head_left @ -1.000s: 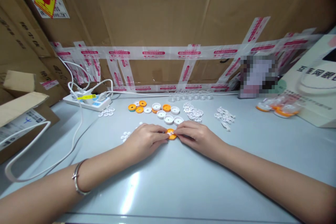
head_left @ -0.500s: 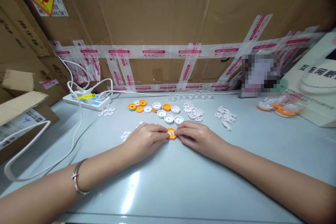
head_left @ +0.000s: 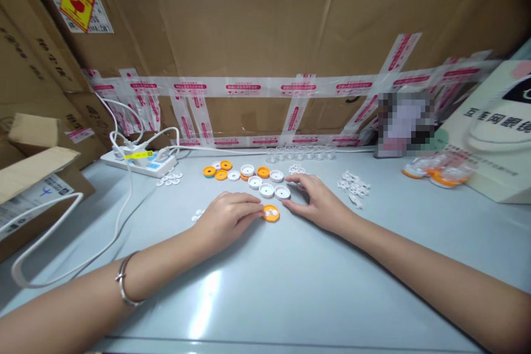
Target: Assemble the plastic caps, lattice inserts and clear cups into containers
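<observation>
An orange disc (head_left: 271, 214) with small white parts inside lies on the table before me. My left hand (head_left: 232, 215) grips its left edge between fingertips and thumb. My right hand (head_left: 317, 202) is behind and to the right of the disc, thumb and fingers apart, with nothing held. Its fingertips are close to a white round cup (head_left: 282, 193), touching or just beside it. Several more white cups (head_left: 266, 191) and orange rings (head_left: 263, 172) sit behind the disc. White gear-like parts (head_left: 297, 169) are partly hidden behind my right hand.
White pieces (head_left: 353, 185) lie at the right, small white discs (head_left: 169, 179) at the left. Clear cups (head_left: 301, 154) line the back near a cardboard box (head_left: 249, 113). A power strip (head_left: 139, 164) with cables stands back left; orange-and-clear items (head_left: 450, 175) and a bag (head_left: 493, 133) are right.
My right hand has let go of the orange disc, opened, and moved slightly back toward the white cups. My left hand stays at the disc. The view has shifted slightly.
</observation>
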Tool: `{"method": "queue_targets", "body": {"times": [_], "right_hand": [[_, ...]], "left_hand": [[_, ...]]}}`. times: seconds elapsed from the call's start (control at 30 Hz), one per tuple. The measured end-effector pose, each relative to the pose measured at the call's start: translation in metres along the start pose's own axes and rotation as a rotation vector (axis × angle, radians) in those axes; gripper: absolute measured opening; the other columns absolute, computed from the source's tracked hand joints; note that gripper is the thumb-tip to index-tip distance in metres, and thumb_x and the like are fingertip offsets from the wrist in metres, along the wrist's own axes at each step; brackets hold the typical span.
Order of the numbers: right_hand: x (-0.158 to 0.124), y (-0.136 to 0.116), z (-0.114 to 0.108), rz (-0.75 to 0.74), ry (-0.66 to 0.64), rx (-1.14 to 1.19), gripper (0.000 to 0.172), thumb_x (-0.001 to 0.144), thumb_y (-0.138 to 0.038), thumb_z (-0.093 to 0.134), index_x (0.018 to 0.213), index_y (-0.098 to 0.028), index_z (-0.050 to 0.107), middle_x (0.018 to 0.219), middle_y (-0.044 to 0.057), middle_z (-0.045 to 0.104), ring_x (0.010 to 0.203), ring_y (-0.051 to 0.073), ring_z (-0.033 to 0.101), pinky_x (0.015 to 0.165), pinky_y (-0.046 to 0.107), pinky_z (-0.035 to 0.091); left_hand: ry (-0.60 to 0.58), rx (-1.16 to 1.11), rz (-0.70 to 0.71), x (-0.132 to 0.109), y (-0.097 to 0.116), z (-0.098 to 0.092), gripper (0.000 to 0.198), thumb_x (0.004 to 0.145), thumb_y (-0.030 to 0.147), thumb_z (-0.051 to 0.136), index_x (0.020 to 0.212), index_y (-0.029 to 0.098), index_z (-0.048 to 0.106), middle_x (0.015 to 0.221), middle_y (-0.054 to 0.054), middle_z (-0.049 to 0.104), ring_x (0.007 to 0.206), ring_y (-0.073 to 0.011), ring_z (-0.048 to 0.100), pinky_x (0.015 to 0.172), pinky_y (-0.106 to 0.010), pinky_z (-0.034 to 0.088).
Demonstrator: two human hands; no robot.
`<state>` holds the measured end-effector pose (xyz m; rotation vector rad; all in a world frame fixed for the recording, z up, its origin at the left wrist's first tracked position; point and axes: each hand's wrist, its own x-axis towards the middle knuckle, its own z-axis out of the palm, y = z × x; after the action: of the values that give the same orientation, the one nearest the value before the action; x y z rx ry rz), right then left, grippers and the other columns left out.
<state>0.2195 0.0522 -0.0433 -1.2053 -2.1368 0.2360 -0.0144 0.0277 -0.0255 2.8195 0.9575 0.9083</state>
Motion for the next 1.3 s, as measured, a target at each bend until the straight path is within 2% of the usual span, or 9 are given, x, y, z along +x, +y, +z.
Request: {"method": "queue_targets", "body": {"times": [0.17, 0.27, 0.4, 0.53, 0.73, 0.87, 1.0, 1.17, 1.3], "right_hand": [[0.002, -0.005, 0.003, 0.02, -0.028, 0.016, 0.022, 0.076, -0.026, 0.057, 0.096, -0.02, 0.051, 0.099, 0.008, 0.063, 0.099, 0.025, 0.056, 0.087, 0.045, 0.044], [0.001, -0.014, -0.004, 0.045, 0.041, 0.113, 0.025, 0.075, -0.024, 0.058, 0.096, -0.021, 0.045, 0.098, 0.007, 0.06, 0.096, 0.023, 0.058, 0.085, 0.045, 0.046], [-0.007, -0.033, -0.01, -0.108, 0.06, 0.283, 0.032, 0.077, -0.02, 0.056, 0.102, -0.023, 0.037, 0.104, 0.008, 0.055, 0.098, 0.019, 0.059, 0.085, 0.039, 0.05], [-0.016, -0.05, -0.01, -0.275, 0.058, 0.178, 0.037, 0.077, -0.015, 0.055, 0.109, -0.023, 0.037, 0.1, 0.008, 0.056, 0.089, 0.019, 0.06, 0.076, 0.038, 0.053], [-0.02, -0.059, -0.008, -0.323, 0.162, 0.21, 0.04, 0.076, -0.014, 0.057, 0.111, -0.024, 0.04, 0.099, 0.006, 0.059, 0.088, 0.019, 0.059, 0.073, 0.036, 0.052], [-0.018, -0.058, -0.008, -0.225, 0.194, 0.301, 0.043, 0.074, -0.02, 0.064, 0.109, -0.025, 0.042, 0.102, 0.005, 0.059, 0.092, 0.019, 0.058, 0.074, 0.035, 0.05], [-0.013, -0.05, -0.01, -0.086, 0.072, 0.258, 0.044, 0.071, -0.027, 0.068, 0.108, -0.024, 0.045, 0.105, 0.007, 0.058, 0.091, 0.02, 0.057, 0.075, 0.036, 0.049], [-0.011, -0.037, -0.009, -0.011, -0.158, 0.141, 0.041, 0.067, -0.035, 0.071, 0.102, -0.023, 0.053, 0.097, 0.006, 0.058, 0.089, 0.022, 0.055, 0.076, 0.038, 0.047], [-0.012, -0.034, -0.004, 0.025, -0.207, 0.126, 0.04, 0.067, -0.036, 0.07, 0.102, -0.022, 0.056, 0.095, 0.007, 0.057, 0.09, 0.022, 0.054, 0.078, 0.039, 0.046]], "left_hand": [[0.033, -0.027, -0.009, 0.001, 0.001, -0.002, 0.016, 0.085, 0.018, 0.053, 0.092, 0.016, 0.067, 0.093, -0.006, 0.071, 0.085, -0.0194, 0.067, 0.075, -0.032, 0.05], [0.085, -0.089, -0.032, 0.003, 0.005, -0.005, 0.016, 0.085, 0.019, 0.053, 0.093, 0.016, 0.066, 0.094, -0.007, 0.071, 0.088, -0.0187, 0.066, 0.078, -0.033, 0.05], [0.134, -0.251, -0.131, 0.008, 0.014, -0.011, 0.02, 0.085, 0.021, 0.054, 0.104, 0.017, 0.061, 0.102, -0.008, 0.067, 0.094, -0.0166, 0.062, 0.083, -0.032, 0.05], [0.085, -0.394, -0.217, 0.011, 0.025, -0.015, 0.033, 0.079, 0.027, 0.063, 0.111, 0.02, 0.057, 0.1, -0.006, 0.065, 0.087, -0.0159, 0.061, 0.08, -0.032, 0.049], [-0.008, -0.81, -0.486, 0.017, 0.033, -0.014, 0.033, 0.074, 0.025, 0.067, 0.105, 0.015, 0.06, 0.103, -0.009, 0.065, 0.092, -0.0186, 0.06, 0.085, -0.034, 0.047], [-0.027, -1.192, -0.556, 0.018, 0.023, -0.012, 0.035, 0.076, 0.025, 0.066, 0.108, 0.016, 0.056, 0.105, -0.009, 0.064, 0.096, -0.019, 0.061, 0.085, -0.033, 0.048], [-0.051, -1.331, -0.597, 0.015, 0.005, -0.013, 0.033, 0.078, 0.028, 0.065, 0.109, 0.02, 0.055, 0.106, -0.007, 0.062, 0.091, -0.0166, 0.062, 0.077, -0.028, 0.05], [-0.086, -1.204, -0.549, 0.015, -0.009, -0.012, 0.027, 0.074, 0.027, 0.069, 0.099, 0.019, 0.063, 0.108, -0.008, 0.062, 0.092, -0.0168, 0.062, 0.081, -0.031, 0.05], [-0.187, -1.134, -0.552, 0.018, -0.01, -0.011, 0.03, 0.071, 0.027, 0.071, 0.098, 0.016, 0.065, 0.106, -0.008, 0.065, 0.095, -0.0186, 0.062, 0.088, -0.034, 0.047]]}}
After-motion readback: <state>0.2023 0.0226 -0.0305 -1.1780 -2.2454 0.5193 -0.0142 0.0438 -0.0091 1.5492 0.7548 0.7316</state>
